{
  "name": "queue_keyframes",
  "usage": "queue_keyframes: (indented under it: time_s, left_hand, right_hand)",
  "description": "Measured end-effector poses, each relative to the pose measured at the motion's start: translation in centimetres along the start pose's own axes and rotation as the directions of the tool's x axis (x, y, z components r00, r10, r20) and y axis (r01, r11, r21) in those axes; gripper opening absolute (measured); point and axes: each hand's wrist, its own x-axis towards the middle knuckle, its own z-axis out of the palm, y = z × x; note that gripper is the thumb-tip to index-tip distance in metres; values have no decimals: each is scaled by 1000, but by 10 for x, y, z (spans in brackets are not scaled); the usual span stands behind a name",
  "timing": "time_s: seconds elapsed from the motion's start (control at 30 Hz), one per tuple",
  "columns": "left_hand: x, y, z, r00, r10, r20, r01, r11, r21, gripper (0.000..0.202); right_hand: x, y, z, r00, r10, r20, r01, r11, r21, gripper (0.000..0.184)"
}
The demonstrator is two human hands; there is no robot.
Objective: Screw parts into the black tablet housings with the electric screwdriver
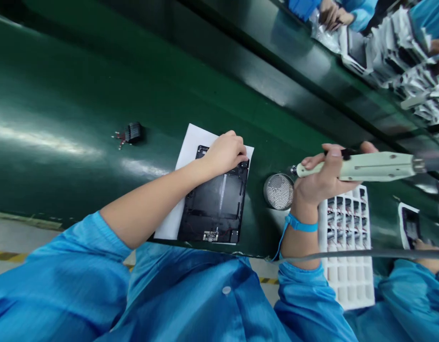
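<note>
My left hand rests palm down on the top corner of a black tablet body, its fingers curled on the tablet's edge. The tablet lies on a white sheet, with a small circuit board at its near edge. My right hand grips a cream electric screwdriver lying sideways. The screwdriver's metal tip sits just beside a round metal mesh dish. A blue strap circles my right wrist.
A white compartment tray holding small parts sits beneath my right forearm. A black wired component lies on the green bench. Another person's hands work beside stacked white trays. Another person's hand touches a tablet.
</note>
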Motion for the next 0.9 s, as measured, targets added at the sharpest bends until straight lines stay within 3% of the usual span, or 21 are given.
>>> queue_keyframes:
  time_s: [0.1, 0.27, 0.37, 0.53, 0.7, 0.8, 0.9]
  left_hand:
    - [1, 0, 1, 1000, 1, -12, -1, 1000, 4, 19]
    - [1, 0, 2, 1000, 14, -18, -14, 1000, 4, 20]
    - [3, 3, 2, 1000, 1, 2, -1, 1000, 17, 22]
    - [4, 7, 1, 999, -27, 27, 26, 999, 35, 24]
    - [4, 4, 1, 1000, 8, 3, -8, 1000, 12, 24]
    - [3, -2, 0, 1000, 25, -9, -25, 1000, 1, 24]
    - [3, -12, 0, 999, 36, -10, -36, 999, -19, 25]
  right_hand:
    - [-11, -10, 28, 993, 19, 113, -25, 998, 57, 38]
    - [-43, 12, 63, 963, 85, 256, -98, 995, 37, 50]
    - [-53, 19, 68, 963, 70, 261, -74, 997, 4, 49]
    - [-55, 19, 67, 964, 36, 264, -65, 993, 100, 48]
    - [-62, 25, 70, 968, 30, 250, -47, 997, 66, 49]
    - [-68, 27, 73, 948, 115, 295, -114, 993, -22, 56]
    - [-72, 27, 76, 889, 273, 367, -270, 961, -60, 63]
